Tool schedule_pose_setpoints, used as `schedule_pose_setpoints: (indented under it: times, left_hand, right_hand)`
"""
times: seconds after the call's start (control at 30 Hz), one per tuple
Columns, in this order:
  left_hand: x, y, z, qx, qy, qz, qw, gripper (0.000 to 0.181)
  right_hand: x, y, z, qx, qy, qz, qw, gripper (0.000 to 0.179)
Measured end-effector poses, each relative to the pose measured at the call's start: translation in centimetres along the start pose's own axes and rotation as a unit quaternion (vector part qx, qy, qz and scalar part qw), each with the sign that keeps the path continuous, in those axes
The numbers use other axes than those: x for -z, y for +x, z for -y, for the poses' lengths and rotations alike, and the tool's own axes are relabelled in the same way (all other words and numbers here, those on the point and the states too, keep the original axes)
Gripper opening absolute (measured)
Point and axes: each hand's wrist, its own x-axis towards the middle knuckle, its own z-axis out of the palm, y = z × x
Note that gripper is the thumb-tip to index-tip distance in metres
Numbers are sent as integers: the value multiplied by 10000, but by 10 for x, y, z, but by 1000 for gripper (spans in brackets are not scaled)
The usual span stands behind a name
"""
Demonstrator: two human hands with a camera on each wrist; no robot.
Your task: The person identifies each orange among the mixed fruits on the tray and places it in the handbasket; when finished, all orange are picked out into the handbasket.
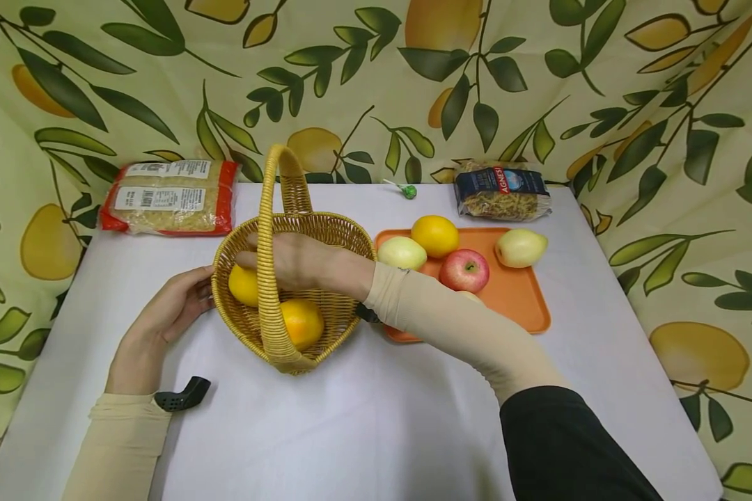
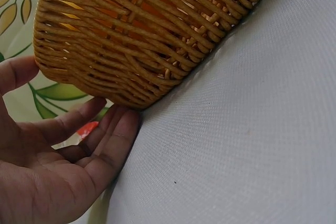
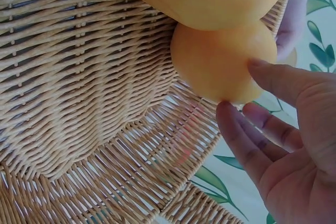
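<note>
A heart-shaped wicker basket (image 1: 345, 229) with a tall handle stands left of the middle of the table. Inside lie two yellow-orange round fruits, probably oranges: one near the front (image 1: 303, 323), the other by the left wall (image 1: 243, 285). My right hand (image 1: 294, 261) reaches under the handle into the basket. In the right wrist view, its thumb and fingertips touch the edge of the farther orange (image 3: 220, 61), extended rather than wrapped around it. My left hand (image 1: 178, 303) is at the basket's left side, fingertips against the lower wicker wall (image 2: 115, 61).
Right of the basket, an orange tray (image 1: 514, 299) bears a red apple (image 1: 465, 271), another orange (image 1: 435, 236) and pale yellow-green fruits (image 1: 401, 253). A red-edged bag (image 1: 169, 198) lies back left, a pasta bag (image 1: 501, 191) back right, and a green lollipop (image 1: 407, 190) between them.
</note>
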Motion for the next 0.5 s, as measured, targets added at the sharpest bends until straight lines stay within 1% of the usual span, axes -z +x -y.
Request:
schedule_pose_setpoints:
  times: [0.17,0.37,0.5]
  left_hand:
    - [0,0,-1,10,-14,12,10000,24]
    - [1,0,0,10,-24,-13,10000,25]
    - [1,0,1,8,-11,-22,10000,24]
  right_hand:
    - [3,0,-1,73,194,94,9997,34]
    - [2,1,-2,58,408,233,9989,43]
    - [2,1,0,45,335,305,9990,46]
